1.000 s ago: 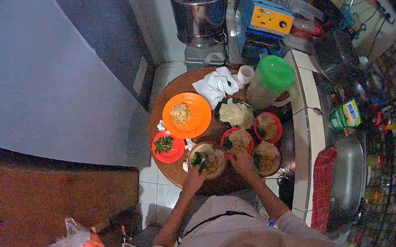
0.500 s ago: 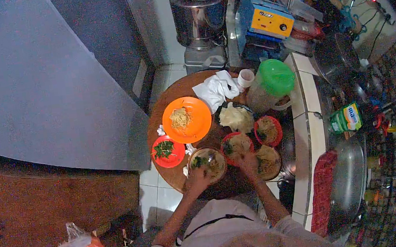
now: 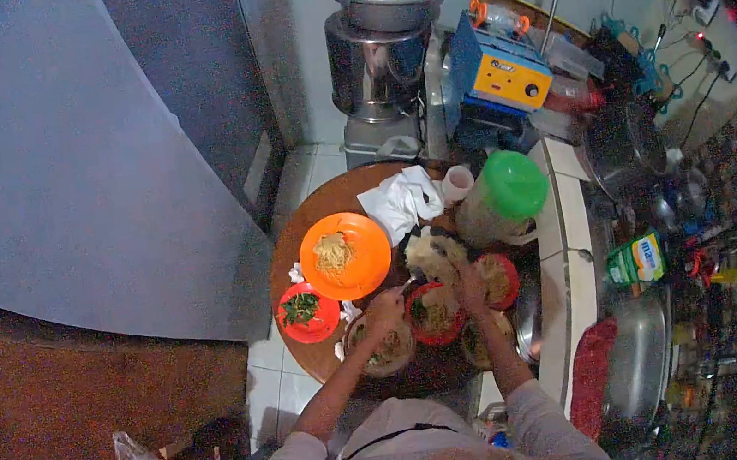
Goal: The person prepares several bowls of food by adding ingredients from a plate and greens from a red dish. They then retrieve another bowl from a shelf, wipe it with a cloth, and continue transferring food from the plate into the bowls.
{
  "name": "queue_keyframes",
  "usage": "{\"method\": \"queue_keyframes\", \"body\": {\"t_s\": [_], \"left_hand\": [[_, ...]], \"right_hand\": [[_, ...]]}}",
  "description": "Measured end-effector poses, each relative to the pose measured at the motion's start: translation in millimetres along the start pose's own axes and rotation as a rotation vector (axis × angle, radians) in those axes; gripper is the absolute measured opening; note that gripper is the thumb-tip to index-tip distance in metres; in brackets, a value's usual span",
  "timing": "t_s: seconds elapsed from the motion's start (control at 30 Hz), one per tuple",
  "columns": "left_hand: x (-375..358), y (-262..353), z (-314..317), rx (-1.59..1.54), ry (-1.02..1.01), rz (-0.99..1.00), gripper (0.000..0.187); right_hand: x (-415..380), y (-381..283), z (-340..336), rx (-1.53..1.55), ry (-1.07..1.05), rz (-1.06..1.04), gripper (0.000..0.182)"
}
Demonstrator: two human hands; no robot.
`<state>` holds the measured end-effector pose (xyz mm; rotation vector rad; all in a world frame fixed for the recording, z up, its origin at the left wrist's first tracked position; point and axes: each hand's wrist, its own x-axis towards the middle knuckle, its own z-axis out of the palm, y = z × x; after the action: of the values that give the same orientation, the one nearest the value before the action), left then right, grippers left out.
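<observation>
- While the left hand (image 3: 388, 306) reaches past the tabletop's (image 3: 341, 194) near-edge bowl (image 3: 404, 365), its grasp is unclear.
- Right hand (image 3: 470, 290), grasp unclear: best held above adjacent red bowl (image 3: 439, 342).

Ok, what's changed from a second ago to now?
The left hand moved forward to the far side of the front-left bowl; the right hand moved forward to beside the pale food pile. Any change of grip is unclear. The orange plate and green-lidded jug stayed put.

Pitcher (image 3: 506, 198) behind bowls (image 3: 440, 340) on table (image 3: 327, 200)
</observation>
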<state>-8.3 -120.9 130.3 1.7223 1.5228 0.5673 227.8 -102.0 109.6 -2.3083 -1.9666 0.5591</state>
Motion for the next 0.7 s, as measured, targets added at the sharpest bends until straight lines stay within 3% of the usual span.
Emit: {"method": "queue_keyframes", "body": {"t_s": [0.17,0.2,0.27,0.53,0.6,0.7], "left_hand": [[39.5,10.6,7.2,0.114,-0.062,0.039,0.030],[43.5,15.9,5.8,0.112,-0.055,-0.003,0.030],[56.4,1.5,22.8,0.082,-0.022,0.001,0.028],[79.3,-27.7,48.8,0.155,-0.043,0.036,0.025],[80.1,-34.4,49.6,0.107,0.006,0.161,0.021],[72.6,-33.5,50.3,0.203,0.126,0.141,0.021]], "right_hand": [[40.9,9.9,28.3,-0.204,-0.140,0.046,0.025],[33.0,50.3,78.5,-0.206,-0.133,0.047,0.025],[95.7,91.3,136.4,-0.225,0.056,0.094,0.024],[88.5,92.2,89.2,-0.365,0.142,-0.076,0.029],[86.7,83.0,78.7,-0.399,0.169,-0.126,0.033],[80.6,71.9,69.1,-0.432,0.193,-0.173,0.037]]}}
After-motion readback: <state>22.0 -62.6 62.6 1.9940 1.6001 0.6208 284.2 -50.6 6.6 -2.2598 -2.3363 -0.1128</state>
